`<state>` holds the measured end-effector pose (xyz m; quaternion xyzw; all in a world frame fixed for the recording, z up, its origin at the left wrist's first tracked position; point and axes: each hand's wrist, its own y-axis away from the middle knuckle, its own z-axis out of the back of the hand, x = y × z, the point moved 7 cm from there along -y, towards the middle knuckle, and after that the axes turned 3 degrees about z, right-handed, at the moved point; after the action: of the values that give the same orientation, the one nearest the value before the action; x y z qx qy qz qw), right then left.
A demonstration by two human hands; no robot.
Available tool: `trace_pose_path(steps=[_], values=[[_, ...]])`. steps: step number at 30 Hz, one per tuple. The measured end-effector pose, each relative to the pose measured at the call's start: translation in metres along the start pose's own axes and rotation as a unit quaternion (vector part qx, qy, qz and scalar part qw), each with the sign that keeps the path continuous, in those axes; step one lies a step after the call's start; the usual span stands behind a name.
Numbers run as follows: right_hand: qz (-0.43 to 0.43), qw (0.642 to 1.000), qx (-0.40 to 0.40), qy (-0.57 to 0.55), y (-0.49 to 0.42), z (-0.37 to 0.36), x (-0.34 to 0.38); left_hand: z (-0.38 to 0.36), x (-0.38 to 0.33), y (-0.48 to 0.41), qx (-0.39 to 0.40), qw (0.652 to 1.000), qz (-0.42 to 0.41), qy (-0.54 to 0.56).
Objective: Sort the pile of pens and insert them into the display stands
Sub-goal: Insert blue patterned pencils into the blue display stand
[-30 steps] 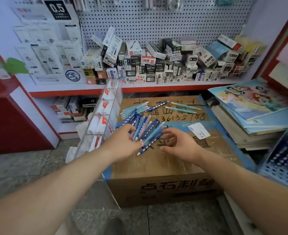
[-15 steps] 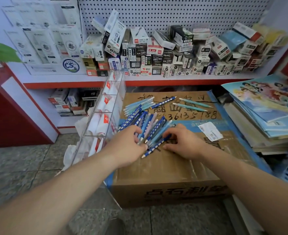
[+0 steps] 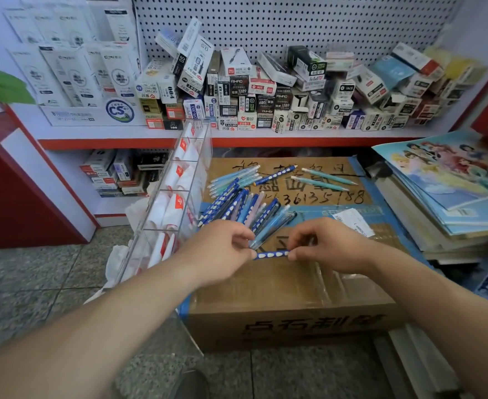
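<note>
**Both hands pinch one dotted pen over the carton**

Head view: left hand [image 3: 222,250] pinches the left end of a dark blue plastic pen with white dots [image 3: 271,254]; right hand [image 3: 330,246] pinches its right end, fingers curled. The pen lies level, near the middle of the brown cardboard carton [image 3: 294,286] top, just in front of the mixed pile of blue, teal and pink pens [image 3: 242,207]. The pile fans toward the carton's left edge. Two loose teal pens [image 3: 322,180] lie near the far edge. A clear acrylic display stand [image 3: 189,174] leans just beside the carton's left edge. A stack of illustrated books [image 3: 453,180] sits right of the carton.
</note>
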<state>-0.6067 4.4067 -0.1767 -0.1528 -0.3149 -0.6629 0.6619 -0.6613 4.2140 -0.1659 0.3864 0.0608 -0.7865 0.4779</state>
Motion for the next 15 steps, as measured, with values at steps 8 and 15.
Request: trace_pose_path(steps=[8, 15], values=[[0.034, 0.971, -0.086, -0.22, 0.0, 0.018, 0.019, -0.019, -0.012, 0.01, 0.114, 0.992, 0.01, 0.058], [-0.035, 0.976, -0.193, -0.093, -0.048, 0.02, -0.016, -0.002, 0.003, 0.004, 0.011, 0.969, 0.075, 0.237]])
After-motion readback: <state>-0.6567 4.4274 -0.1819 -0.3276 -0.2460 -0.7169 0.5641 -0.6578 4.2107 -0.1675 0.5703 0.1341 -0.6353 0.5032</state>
